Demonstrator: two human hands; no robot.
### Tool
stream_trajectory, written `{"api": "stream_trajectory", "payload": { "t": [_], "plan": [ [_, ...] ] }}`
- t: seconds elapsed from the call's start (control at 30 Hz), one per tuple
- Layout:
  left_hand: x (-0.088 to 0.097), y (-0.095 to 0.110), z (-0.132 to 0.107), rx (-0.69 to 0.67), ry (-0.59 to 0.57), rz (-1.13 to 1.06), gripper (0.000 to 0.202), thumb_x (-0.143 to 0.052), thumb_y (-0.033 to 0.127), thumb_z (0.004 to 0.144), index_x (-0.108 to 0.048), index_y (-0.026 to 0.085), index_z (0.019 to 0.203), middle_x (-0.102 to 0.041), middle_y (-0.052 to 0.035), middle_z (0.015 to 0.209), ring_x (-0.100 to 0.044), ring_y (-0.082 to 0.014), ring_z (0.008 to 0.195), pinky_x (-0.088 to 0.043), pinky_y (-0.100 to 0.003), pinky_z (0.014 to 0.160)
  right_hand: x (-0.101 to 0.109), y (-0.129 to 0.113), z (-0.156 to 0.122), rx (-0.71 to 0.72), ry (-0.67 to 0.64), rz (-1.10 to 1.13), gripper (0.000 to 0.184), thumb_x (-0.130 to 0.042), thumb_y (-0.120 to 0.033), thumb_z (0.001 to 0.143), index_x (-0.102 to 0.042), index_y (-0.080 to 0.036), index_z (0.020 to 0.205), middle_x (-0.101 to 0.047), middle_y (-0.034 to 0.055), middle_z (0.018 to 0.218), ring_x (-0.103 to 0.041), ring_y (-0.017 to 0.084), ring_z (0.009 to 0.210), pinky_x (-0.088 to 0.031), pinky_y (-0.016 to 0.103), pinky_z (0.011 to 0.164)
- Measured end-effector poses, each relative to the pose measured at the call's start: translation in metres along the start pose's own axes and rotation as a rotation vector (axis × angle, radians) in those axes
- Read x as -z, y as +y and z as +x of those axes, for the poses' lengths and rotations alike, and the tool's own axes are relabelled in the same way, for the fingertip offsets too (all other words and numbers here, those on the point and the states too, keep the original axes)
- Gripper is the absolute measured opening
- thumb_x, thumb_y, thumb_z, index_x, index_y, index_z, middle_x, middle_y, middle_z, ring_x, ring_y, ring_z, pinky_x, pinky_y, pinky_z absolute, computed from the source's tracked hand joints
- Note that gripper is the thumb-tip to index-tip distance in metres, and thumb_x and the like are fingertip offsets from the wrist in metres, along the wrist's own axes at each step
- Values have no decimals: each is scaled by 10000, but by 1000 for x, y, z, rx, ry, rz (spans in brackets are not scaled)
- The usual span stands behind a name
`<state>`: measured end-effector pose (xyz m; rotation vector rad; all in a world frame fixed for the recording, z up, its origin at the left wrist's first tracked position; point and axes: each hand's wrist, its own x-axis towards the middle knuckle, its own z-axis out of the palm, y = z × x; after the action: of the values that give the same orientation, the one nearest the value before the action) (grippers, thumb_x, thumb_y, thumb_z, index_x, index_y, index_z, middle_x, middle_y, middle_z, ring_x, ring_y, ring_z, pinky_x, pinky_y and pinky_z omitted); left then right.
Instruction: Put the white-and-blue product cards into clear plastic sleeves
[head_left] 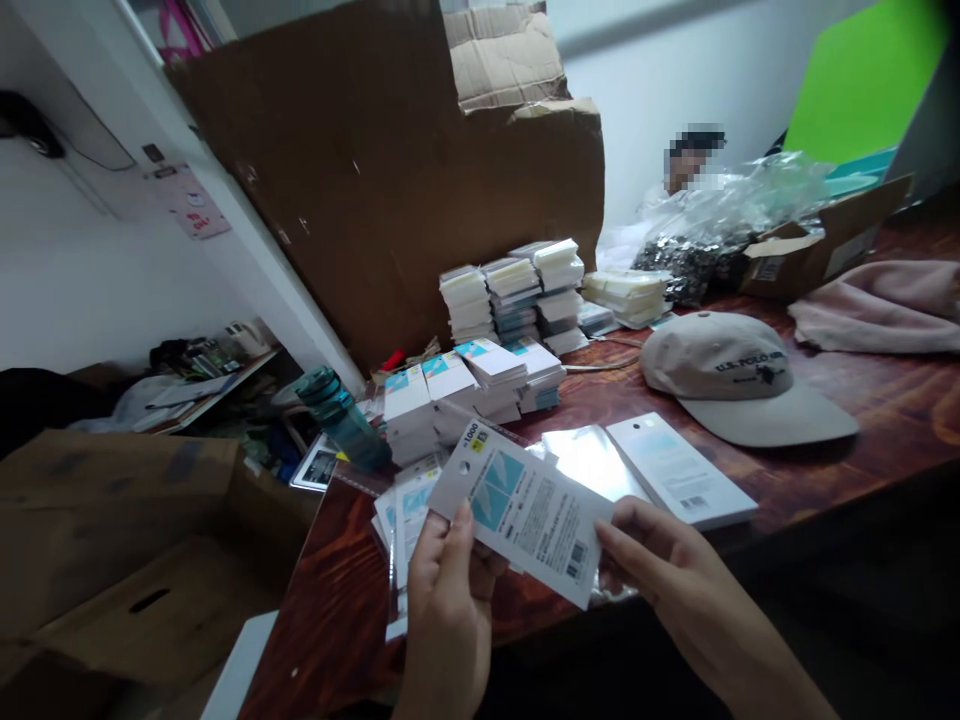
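Observation:
A white printed card (536,520) with a blue picture, small text and a barcode is held tilted above the table's front edge. My left hand (450,590) pinches its left end, thumb on the printed face. At the card's lower right end, my right hand (660,560) is closed with thumb and fingers on the edge. Under and left of the card lie loose cards in clear sleeves (401,520). Behind it rests a shiny clear plastic sleeve (585,460), beside a stack of white cards (686,475) with a punched hole.
Behind are bundled card stacks (450,385) and taller piles (517,295) against a cardboard sheet (390,180). A beige cap (735,375), pink cloth (885,305) and open carton (825,240) stand right. A teal bottle (341,420) leans left. Another person sits at the back.

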<state>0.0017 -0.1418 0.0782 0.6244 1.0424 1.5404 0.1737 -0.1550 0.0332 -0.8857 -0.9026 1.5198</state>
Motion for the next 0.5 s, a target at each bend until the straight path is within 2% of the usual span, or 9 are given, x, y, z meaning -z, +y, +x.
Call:
{"api": "stream_trajectory", "payload": {
  "t": [0.2,0.33,0.5],
  "plan": [
    [-8,12,7,-148,70,30,416,-771,433,684,-607,178,969,-730,-41,816,-702,-156,730,-551,-177,598,-9,6,0,-38,11,36,245,-663,-396,838,-610,-175,743,-665,-3,686,-579,112,605,-440,237,606],
    [-7,2,5,-124,-3,141,379,-760,463,693,-615,170,884,-735,-50,845,-695,-165,775,-554,-197,650,-15,6,-1,-29,63,69,234,-697,-393,808,-652,-175,738,-673,5,664,-619,130,614,-477,238,615],
    [-10,-6,-1,-84,-103,296,422,-715,499,724,-649,155,961,-740,-85,870,-698,-225,840,-566,-281,732,-14,15,0,-8,99,116,186,-711,-366,801,-669,-189,765,-681,-4,669,-646,126,625,-511,210,616]
  ]
}}
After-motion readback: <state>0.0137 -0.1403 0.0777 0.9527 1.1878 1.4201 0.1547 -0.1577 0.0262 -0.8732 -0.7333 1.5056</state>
